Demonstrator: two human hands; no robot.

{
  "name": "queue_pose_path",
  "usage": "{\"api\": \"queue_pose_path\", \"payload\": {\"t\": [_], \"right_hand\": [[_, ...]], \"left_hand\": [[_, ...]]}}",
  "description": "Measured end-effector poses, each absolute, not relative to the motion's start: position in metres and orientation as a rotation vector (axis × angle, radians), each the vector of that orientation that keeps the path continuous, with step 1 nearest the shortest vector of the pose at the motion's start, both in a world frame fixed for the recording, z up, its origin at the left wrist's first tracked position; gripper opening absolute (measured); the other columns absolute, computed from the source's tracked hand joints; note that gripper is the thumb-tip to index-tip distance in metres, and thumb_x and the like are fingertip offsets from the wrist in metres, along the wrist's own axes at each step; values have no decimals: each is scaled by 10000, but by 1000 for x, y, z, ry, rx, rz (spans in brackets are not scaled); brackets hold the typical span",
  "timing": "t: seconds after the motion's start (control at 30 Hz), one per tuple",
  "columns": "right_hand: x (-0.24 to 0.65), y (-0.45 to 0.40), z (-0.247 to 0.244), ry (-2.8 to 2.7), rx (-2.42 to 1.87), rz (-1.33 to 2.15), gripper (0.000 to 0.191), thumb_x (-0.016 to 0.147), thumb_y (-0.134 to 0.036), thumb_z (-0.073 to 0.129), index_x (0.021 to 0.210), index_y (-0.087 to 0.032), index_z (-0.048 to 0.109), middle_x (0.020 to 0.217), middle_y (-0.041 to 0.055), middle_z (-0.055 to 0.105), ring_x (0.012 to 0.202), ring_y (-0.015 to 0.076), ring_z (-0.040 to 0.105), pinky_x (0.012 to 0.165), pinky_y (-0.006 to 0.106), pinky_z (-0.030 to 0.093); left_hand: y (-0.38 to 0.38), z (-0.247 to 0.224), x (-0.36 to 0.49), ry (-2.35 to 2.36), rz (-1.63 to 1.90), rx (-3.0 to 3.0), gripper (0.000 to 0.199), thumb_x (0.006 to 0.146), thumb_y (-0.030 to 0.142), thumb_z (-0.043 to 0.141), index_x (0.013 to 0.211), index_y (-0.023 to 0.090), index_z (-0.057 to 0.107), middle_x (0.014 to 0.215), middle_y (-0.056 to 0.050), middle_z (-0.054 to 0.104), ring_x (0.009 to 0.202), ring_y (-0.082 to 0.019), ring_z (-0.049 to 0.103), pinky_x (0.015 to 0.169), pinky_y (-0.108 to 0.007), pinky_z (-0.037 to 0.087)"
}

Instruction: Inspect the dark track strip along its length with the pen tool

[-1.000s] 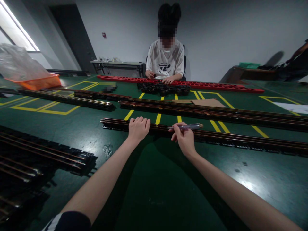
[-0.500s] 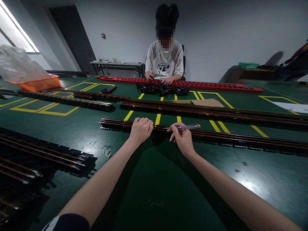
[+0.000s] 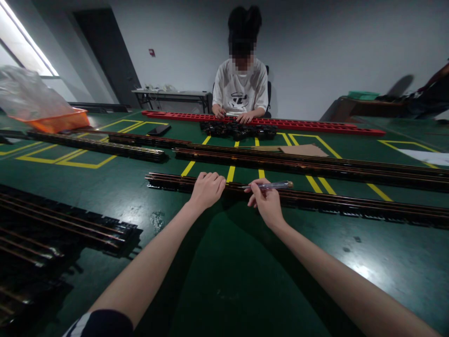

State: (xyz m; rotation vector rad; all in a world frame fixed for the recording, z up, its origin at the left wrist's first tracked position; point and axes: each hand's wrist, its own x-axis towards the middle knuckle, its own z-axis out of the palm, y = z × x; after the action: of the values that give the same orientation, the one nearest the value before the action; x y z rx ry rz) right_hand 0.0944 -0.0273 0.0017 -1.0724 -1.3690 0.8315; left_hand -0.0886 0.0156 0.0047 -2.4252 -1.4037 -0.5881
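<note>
A long black strip with copper-coloured rods (image 3: 336, 202) lies across the green table before me. My left hand (image 3: 209, 189) is closed over the strip near its left end, fingers curled down on its far side. My right hand (image 3: 265, 200) grips a screwdriver with a clear handle (image 3: 278, 185). Its handle points right and its thin shaft points left, low over the strip and towards my left hand. Whether the tip touches the strip is too small to tell.
More black strips (image 3: 301, 164) lie farther back, with a stack (image 3: 70, 220) at left. Beyond them are a phone (image 3: 159, 129), cardboard (image 3: 304, 150), an orange basket (image 3: 65, 120) and a long red rail (image 3: 326, 127). A co-worker (image 3: 240, 86) sits opposite, hands on small black parts (image 3: 235, 129).
Almost nothing differs. The whole view has shifted very slightly; both hands keep their places on and over the strip, and the screwdriver stays in my right hand.
</note>
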Motion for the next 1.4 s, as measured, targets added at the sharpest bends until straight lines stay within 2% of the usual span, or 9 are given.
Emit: {"api": "queue_pose_path", "payload": {"t": [0.27,0.8,1.13,1.4], "right_hand": [[96,-27,5,-1389,-1094,865,269,828,-458,561,833,-189,563,782,33,695,447,97,588,387,195,428],[106,-17,12,-1252,-1009,1044,337,730,-486,649,780,-161,571,690,37,696,447,135,638,310,174,398],[113,-12,11,-1321,-980,1093,343,746,-493,646,807,-164,572,731,44,697,475,148,651,298,182,416],[118,-24,14,-1339,-988,1127,316,760,-456,649,863,-166,577,798,41,705,534,137,670,395,189,440]], "left_hand": [[21,5,-95,-1437,-623,-2437,461,973,279,223,891,150,658,887,-89,682,804,-207,596,829,-388,376],[23,1,-101,-1452,-702,-2370,428,972,255,254,905,159,665,882,-82,697,826,-200,617,833,-385,379],[19,2,-96,-1542,-760,-2350,421,968,260,265,901,153,667,897,-98,699,815,-205,627,807,-391,398],[18,3,-96,-1575,-729,-2350,425,969,264,257,919,150,663,916,-95,700,834,-209,627,807,-388,397]]}}
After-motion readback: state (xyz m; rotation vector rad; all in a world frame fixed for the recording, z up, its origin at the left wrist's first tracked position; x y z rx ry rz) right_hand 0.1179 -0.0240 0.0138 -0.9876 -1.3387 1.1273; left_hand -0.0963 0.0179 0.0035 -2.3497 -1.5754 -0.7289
